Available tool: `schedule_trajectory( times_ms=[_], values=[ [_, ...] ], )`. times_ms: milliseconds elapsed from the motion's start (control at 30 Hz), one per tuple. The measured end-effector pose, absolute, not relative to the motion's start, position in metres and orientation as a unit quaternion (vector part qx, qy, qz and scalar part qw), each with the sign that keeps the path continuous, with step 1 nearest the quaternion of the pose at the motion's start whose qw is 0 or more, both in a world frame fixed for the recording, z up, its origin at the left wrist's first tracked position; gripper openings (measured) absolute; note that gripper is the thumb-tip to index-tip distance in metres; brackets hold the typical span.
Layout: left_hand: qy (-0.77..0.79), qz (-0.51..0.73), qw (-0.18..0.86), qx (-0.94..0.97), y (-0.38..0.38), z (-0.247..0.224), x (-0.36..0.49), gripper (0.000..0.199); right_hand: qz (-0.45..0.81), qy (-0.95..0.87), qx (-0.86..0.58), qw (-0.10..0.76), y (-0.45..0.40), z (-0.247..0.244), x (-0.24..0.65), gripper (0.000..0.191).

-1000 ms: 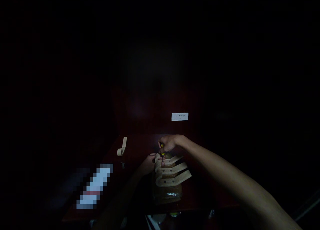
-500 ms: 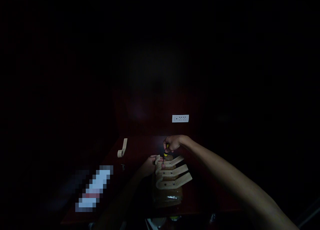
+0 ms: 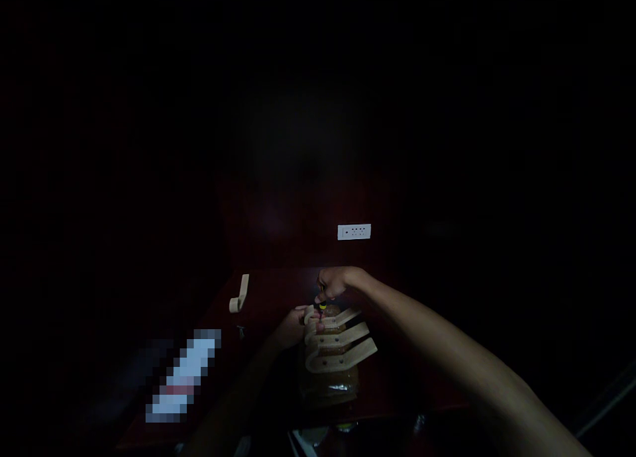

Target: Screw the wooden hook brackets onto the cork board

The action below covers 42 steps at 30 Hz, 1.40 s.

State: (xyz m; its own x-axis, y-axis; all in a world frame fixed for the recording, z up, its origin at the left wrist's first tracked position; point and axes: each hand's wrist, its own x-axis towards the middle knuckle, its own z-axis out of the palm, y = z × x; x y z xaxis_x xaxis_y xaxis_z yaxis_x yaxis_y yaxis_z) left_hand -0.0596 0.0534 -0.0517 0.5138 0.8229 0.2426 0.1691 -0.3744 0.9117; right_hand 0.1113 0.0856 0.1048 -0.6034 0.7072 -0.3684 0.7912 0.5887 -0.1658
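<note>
My right hand (image 3: 332,283) is wrapped round a yellow and black screwdriver (image 3: 322,305), its shaft pointing down at the farthest of three pale wooden hooks. That far hook (image 3: 334,322) is held at its curled left end by my left hand (image 3: 294,326). The middle hook (image 3: 342,338) and the near hook (image 3: 342,362) lie side by side with dark holes in their flat parts. All three rest across a brown block wrapped in clear plastic (image 3: 330,385). The screwdriver's tip is too small and dark to make out.
Another wooden hook (image 3: 240,297) lies on the dark red table (image 3: 278,285) at the back left. Small screws (image 3: 241,331) are nearer, beside a blurred pale rectangle (image 3: 183,376). A white socket panel (image 3: 354,232) is on the wall behind.
The whole view has shifted slightly. My right hand has turned a little around the screwdriver, and its handle now stands more upright. My left hand stays at the far hook.
</note>
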Motion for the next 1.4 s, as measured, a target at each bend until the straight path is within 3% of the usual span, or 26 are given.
schedule_trajectory(
  times_ms=[367,633,900,1400],
  values=[
    [0.335,0.375,0.463,0.730,0.051,-0.048,-0.058,0.036,-0.095,0.872,0.446,0.178,0.071,0.116,0.100,0.032],
    [0.352,0.357,0.478,0.722,0.057,-0.057,-0.060,0.037,-0.248,0.850,0.445,0.134,0.086,0.096,0.109,0.027],
    [0.350,0.372,0.461,0.726,0.059,-0.061,-0.060,0.037,-0.274,0.850,0.438,0.104,0.091,0.092,0.112,0.031],
    [0.365,0.378,0.448,0.723,0.057,-0.058,-0.060,0.039,-0.133,0.891,0.417,0.117,0.068,0.101,0.106,0.022]
  ],
)
